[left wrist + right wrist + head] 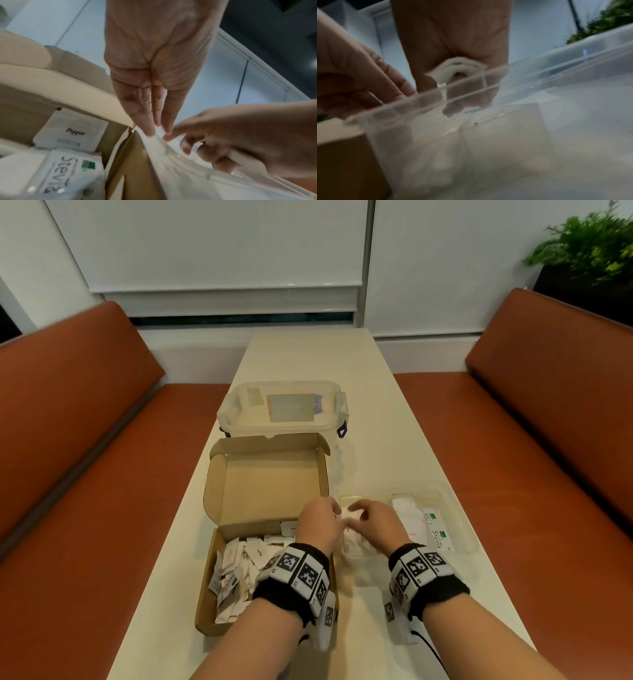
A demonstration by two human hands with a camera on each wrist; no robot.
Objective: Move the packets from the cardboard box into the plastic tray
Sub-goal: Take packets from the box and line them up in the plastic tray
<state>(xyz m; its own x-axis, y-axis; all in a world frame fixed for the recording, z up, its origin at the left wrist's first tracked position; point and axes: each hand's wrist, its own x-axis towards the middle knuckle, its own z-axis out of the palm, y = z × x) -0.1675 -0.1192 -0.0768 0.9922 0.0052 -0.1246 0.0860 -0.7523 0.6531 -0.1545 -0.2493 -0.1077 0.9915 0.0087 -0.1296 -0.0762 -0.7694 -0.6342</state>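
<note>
An open cardboard box (pixel 270 484) holds several white packets (pixel 239 570), among them a Pepper packet (pixel 73 132) and a Stevia packet (pixel 68 169). To its right lies the clear plastic tray (pixel 442 491) with more packets, Stevia ones (pixel 436 534) at its right end. Both hands meet over the tray's left end, by the box's right wall. My left hand (pixel 323 517) pinches a small white packet (pixel 159 130) at its fingertips, and a right finger touches that packet too. My right hand (pixel 368 520) curls round folded white packets (pixel 458 66) just above the tray's wall (pixel 522 135).
A lidded clear container (pixel 284 409) stands behind the box on the long white table (pixel 376 405). Orange benches (pixel 85 474) run along both sides of the table. A potted plant (pixel 589 244) stands at the back right.
</note>
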